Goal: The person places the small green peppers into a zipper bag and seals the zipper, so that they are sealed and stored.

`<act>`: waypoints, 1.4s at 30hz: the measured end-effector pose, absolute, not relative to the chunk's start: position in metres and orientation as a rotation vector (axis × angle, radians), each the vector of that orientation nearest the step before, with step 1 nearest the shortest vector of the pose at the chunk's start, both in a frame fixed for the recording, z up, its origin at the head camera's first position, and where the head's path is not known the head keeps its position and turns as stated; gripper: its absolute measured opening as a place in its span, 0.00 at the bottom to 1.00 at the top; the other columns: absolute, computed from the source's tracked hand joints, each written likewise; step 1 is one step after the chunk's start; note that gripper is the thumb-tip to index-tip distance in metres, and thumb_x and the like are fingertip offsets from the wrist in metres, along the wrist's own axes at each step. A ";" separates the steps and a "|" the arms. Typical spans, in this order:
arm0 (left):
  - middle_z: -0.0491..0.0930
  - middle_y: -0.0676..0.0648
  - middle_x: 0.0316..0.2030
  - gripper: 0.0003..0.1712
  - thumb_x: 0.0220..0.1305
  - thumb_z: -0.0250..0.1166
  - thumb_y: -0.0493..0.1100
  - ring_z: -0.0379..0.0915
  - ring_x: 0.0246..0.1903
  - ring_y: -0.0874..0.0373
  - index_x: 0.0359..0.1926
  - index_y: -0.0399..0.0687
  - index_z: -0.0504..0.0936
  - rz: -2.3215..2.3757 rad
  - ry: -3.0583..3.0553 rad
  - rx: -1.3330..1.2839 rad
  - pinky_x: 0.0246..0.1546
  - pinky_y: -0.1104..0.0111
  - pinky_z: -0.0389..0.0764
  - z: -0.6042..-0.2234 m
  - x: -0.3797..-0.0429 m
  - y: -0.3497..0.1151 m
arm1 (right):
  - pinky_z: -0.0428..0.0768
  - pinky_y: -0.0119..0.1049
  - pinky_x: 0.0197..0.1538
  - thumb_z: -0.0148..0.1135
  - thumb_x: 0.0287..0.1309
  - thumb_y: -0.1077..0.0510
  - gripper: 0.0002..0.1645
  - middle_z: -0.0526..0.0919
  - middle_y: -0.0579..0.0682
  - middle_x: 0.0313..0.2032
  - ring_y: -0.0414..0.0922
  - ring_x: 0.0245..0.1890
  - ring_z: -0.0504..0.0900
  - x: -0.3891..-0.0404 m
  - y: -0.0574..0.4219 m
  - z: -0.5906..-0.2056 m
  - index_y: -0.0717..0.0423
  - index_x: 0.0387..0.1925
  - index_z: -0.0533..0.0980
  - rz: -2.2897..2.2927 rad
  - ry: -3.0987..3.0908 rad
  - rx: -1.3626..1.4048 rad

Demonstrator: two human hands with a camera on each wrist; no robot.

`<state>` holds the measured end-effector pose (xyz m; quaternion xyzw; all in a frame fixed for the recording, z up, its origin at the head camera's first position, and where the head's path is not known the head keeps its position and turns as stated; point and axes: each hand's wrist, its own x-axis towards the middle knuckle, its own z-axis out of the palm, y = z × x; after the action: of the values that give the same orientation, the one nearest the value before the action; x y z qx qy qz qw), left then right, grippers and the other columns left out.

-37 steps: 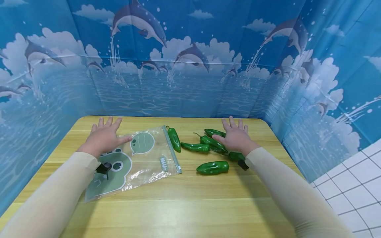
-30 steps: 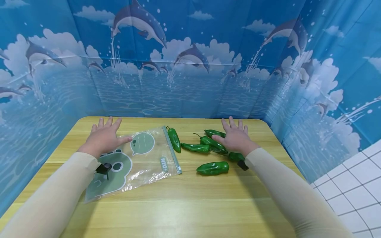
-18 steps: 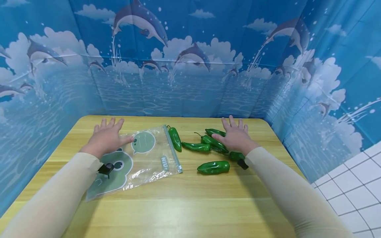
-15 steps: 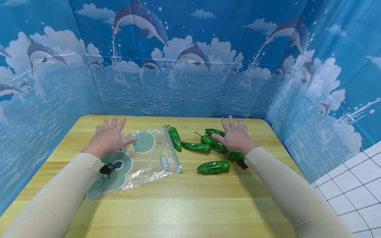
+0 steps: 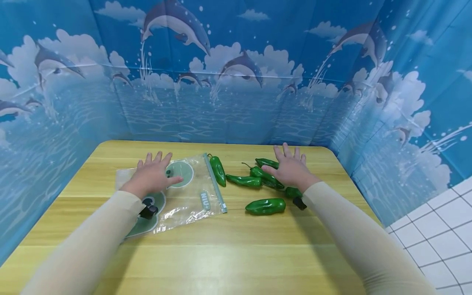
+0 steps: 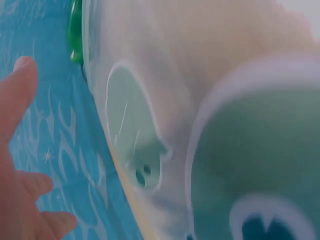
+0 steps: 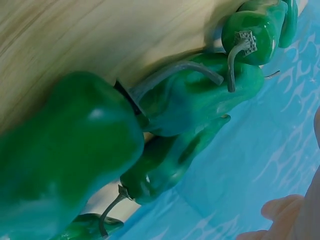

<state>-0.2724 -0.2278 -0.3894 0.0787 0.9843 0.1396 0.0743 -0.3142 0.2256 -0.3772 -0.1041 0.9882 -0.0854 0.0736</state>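
In the head view my left hand (image 5: 153,177) is spread, fingers straight, over the left part of a clear zip bag (image 5: 186,205) printed with green cartoon shapes. The bag lies flat, its slider edge toward the right; the left wrist view shows the printed bag (image 6: 132,120) close up beside the fingers. My right hand (image 5: 293,170), also spread with nothing in it, is over several green peppers (image 5: 266,177) and hides parts of some. The right wrist view shows glossy peppers (image 7: 70,145) with curved stems below the hand. Single peppers lie beside the zip edge and nearer the front.
All of this sits on a light wooden table (image 5: 206,262) with rounded far corners. A blue dolphin-print curtain (image 5: 236,110) hangs right behind it and along both sides. White tiles (image 5: 442,229) show at the lower right.
My left hand has moved right and slightly toward me, further over the bag, still spread. The right hand, peppers and bag have stayed in place; the head view has shifted slightly.
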 end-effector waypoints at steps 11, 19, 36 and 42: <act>0.39 0.30 0.83 0.61 0.68 0.59 0.76 0.28 0.80 0.23 0.86 0.49 0.45 0.413 2.824 0.334 0.76 0.26 0.37 -0.409 -0.271 -0.193 | 0.32 0.80 0.76 0.44 0.70 0.20 0.60 0.29 0.63 0.84 0.79 0.79 0.27 -0.315 0.221 -0.382 0.46 0.86 0.36 -0.285 2.977 -0.311; 0.35 0.31 0.83 0.63 0.65 0.60 0.78 0.28 0.80 0.22 0.86 0.52 0.44 0.398 2.752 0.422 0.75 0.26 0.41 -0.413 -0.264 -0.174 | 0.34 0.79 0.77 0.42 0.68 0.17 0.62 0.30 0.63 0.85 0.78 0.80 0.29 -0.312 0.217 -0.381 0.47 0.86 0.36 -0.249 2.967 -0.306; 0.36 0.37 0.85 0.57 0.64 0.63 0.76 0.28 0.82 0.28 0.85 0.64 0.51 0.368 2.611 0.443 0.76 0.26 0.46 -0.413 -0.257 -0.174 | 0.36 0.76 0.79 0.46 0.72 0.22 0.58 0.33 0.61 0.85 0.74 0.82 0.30 -0.299 0.185 -0.395 0.46 0.87 0.39 -0.341 2.940 -0.422; 0.38 0.37 0.85 0.56 0.64 0.67 0.72 0.29 0.83 0.29 0.85 0.61 0.55 0.370 2.623 0.489 0.75 0.24 0.40 -0.414 -0.255 -0.181 | 0.39 0.74 0.80 0.46 0.72 0.23 0.57 0.35 0.61 0.85 0.71 0.83 0.31 -0.293 0.169 -0.403 0.47 0.86 0.41 -0.367 2.928 -0.501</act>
<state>-0.2549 -0.1815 -0.4136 0.1771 0.9494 0.1340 0.2222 -0.2929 0.1685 -0.4026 -0.1669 0.9756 -0.1221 0.0742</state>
